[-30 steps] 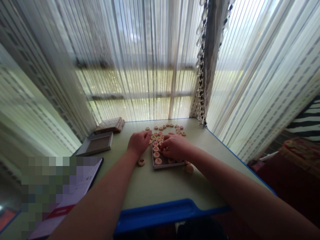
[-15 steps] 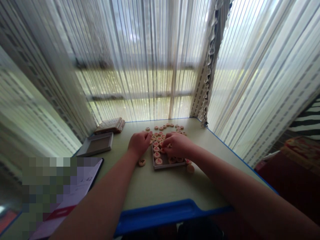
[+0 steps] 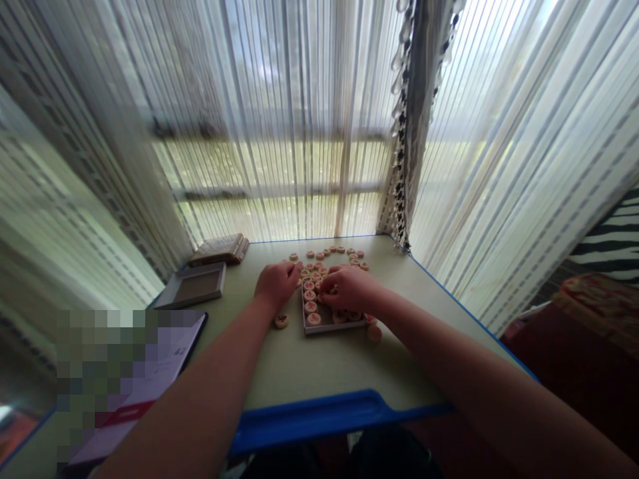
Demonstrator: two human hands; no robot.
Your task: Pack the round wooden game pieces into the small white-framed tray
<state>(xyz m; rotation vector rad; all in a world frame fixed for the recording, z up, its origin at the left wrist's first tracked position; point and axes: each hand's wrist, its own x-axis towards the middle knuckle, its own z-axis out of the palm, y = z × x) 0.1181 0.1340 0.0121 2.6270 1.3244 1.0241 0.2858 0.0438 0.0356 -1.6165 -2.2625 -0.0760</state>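
Observation:
A shallow box (image 3: 335, 327) holds round wooden xiangqi pieces with red characters, several in a column along its left side, among them a red piece (image 3: 313, 319) at the near corner. My right hand (image 3: 352, 287) reaches over the box, fingertips pinched on a xiangqi piece (image 3: 320, 297) beside that column. The hand partly hides the pieces under it. Just left of the box, my left hand (image 3: 277, 283) is closed with fingers curled; what it holds, if anything, is hidden. A dark-marked piece (image 3: 281, 321) lies on the table near my left wrist.
More loose pieces (image 3: 327, 251) are scattered beyond the box, and a blank-faced piece (image 3: 374, 333) lies near its right corner. An open box lid (image 3: 219, 283), a stack of books (image 3: 219, 249) and a tablet-like screen (image 3: 170, 362) occupy the left. The table has a raised blue edge (image 3: 314, 416).
The view has shifted slightly, so the box appears a little further left. My right fingertips have shifted slightly over the piece beside the left column. My left hand stays nearly where it was.

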